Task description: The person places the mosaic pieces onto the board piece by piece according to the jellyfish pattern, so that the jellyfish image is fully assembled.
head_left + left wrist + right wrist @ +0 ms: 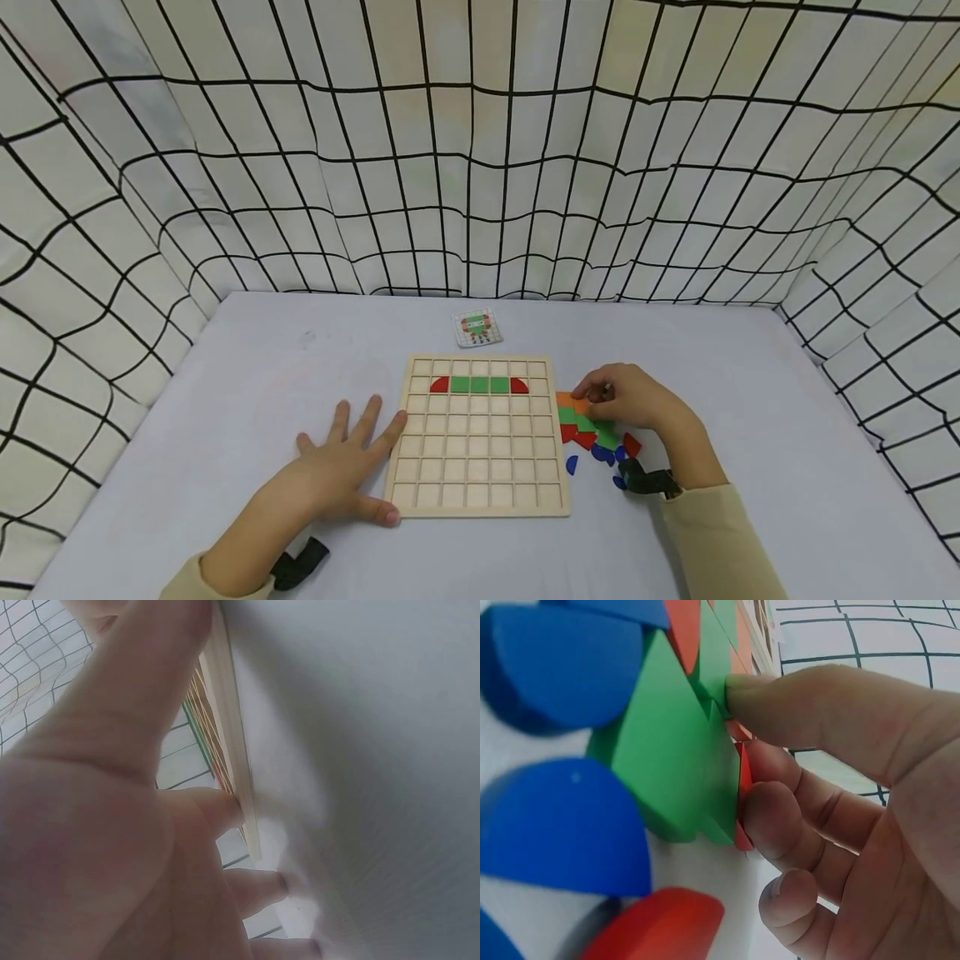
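Note:
A wooden grid board (480, 515) lies on the white table. In one upper row, several green squares (480, 385) sit between two red quarter-round tiles (440, 385). My left hand (330, 475) spreads its fingers along the board's left side, with thumb and forefinger touching its edge. At the board's right, my right hand (637, 400) reaches into a pile of tiles. Its thumb and forefinger pinch at an orange tile (581, 406). Beside the thumb are green tiles (667, 742); a red tile edge (744, 795) shows by the other fingers.
A small picture card (477, 328) lies behind the board. Blue half-round tiles (562, 825) and a red tile (632, 445) are scattered near the right wrist. Black-lined netting (480, 192) stands around the table's back and sides. Dark straps (300, 563) are on both wrists.

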Demonstrator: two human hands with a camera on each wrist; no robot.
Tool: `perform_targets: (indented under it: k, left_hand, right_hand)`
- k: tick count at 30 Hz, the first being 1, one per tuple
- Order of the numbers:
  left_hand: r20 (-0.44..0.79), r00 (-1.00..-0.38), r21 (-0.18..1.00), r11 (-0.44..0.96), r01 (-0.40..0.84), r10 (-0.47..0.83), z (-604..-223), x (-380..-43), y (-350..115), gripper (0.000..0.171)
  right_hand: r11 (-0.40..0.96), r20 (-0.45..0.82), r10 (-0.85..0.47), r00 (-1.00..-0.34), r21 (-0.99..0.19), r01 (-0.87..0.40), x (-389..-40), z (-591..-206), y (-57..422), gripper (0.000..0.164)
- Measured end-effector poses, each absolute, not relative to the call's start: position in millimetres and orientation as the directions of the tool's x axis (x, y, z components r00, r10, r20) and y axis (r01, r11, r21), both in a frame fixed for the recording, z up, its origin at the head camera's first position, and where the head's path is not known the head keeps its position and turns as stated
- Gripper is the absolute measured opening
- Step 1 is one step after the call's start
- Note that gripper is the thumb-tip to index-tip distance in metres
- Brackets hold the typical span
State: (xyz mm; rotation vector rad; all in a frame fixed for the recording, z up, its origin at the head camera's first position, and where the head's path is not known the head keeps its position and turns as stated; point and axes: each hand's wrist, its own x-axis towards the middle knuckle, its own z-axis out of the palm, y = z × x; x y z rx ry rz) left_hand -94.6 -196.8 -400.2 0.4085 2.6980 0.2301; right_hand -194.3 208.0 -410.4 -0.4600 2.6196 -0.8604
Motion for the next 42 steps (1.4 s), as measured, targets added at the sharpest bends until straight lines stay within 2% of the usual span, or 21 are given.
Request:
perform_targets:
  k: [13,22,42]
  left_hand:
    - [-0.362,-0.872,0.222,0.939,0.262,0.329,-399,-94,-199,0.128]
    - [-0.358,-0.875,0.226,0.940,0.256,0.325,-400,-93,-200,0.128]
    - [-0.378,-0.868,0.234,0.940,0.247,0.323,-399,-94,-199,0.128]
  right_hand:
    - [0.763,-0.251,-0.373,-0.893,-0.631,-0.141,-194,-407,202,0.018]
    - [0.732,-0.202,-0.411,-0.889,-0.654,-0.190,-194,-408,202,0.011]
    - [0.598,-0.126,-0.424,-0.897,-0.782,-0.173,-196,-410,193,0.006]
